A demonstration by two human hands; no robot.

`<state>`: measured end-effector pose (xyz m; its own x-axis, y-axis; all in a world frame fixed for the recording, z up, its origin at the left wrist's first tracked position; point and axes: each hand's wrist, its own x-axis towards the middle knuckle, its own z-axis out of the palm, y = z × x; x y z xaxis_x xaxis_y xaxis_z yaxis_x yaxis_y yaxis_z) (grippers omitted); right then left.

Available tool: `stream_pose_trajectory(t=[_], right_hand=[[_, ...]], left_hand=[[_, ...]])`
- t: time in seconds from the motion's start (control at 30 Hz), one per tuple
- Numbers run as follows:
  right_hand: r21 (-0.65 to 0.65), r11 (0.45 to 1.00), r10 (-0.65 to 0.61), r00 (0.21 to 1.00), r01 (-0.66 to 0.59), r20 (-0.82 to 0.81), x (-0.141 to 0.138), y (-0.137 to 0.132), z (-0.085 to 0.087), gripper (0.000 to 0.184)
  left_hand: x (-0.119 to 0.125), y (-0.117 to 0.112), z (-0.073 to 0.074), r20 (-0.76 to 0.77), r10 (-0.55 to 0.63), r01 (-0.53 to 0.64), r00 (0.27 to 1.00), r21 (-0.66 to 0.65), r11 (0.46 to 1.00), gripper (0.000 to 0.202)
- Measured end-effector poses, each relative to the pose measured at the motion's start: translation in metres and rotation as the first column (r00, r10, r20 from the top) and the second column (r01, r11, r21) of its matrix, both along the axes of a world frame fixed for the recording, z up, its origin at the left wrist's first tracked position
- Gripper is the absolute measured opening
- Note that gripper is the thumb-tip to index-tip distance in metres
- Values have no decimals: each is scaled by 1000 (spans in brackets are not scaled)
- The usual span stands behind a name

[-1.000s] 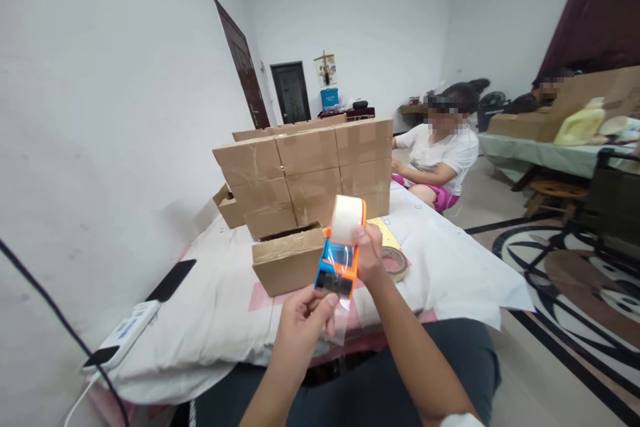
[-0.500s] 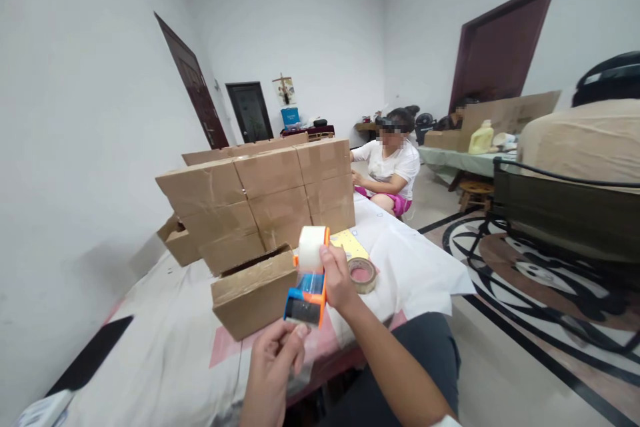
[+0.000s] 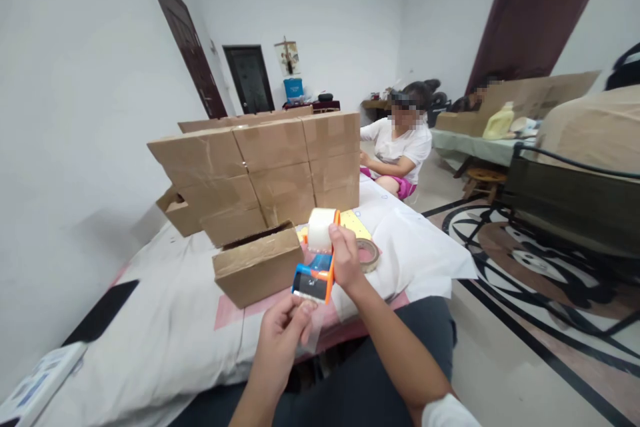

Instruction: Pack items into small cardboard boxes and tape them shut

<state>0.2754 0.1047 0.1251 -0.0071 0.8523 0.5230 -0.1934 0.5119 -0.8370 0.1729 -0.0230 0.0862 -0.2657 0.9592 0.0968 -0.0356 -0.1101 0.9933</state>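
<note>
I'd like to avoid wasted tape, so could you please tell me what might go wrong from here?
1. The tape strip pinched by the left hand hangs loose; it could fold and stick to itself.
2. That hand sits right under the mouth of the tape dispenser gripped by the right hand; any cutter there might nick a finger.

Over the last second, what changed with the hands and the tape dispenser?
Only the camera swung rightward. The right hand still grips the orange-and-blue tape dispenser; the left hand still pinches the clear tape end below it. Nothing taken or let go. The small cardboard box, stacked cartons and brown tape roll lie as before.
</note>
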Motion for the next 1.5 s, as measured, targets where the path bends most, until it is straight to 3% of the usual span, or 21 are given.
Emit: stream_pose_trajectory(t=[0.2,0.4,0.6,0.9,1.07,1.37,1.5], right_hand=[[-57,997,52,999,-53,-18,-1,3,1,52],[-108,994,-22,999,17,-37,-2,3,5,55],[-131,991,-30,999,25,-37,-4,11,-4,53],[-147,989,-28,1000,25,-14,-1,11,-13,51],[-95,993,-74,997,72,-8,2,12,-19,53],[-158,984,-87,996,82,-31,5,11,-16,54],[-174,984,-35,998,27,-45,4,11,-17,52]], left_hand=[[-3,-4,4,-54,-53,54,997,13,998,36],[-1,-2,14,-101,-38,38,994,-8,999,35],[-3,3,21,-132,-39,27,990,-90,996,33],[-5,2,21,-59,-66,58,996,-137,989,33],[-8,1,24,18,-73,75,997,-168,983,27],[-4,6,22,-44,-89,79,995,-194,978,30],[-3,7,17,-45,-80,72,996,-169,983,32]])
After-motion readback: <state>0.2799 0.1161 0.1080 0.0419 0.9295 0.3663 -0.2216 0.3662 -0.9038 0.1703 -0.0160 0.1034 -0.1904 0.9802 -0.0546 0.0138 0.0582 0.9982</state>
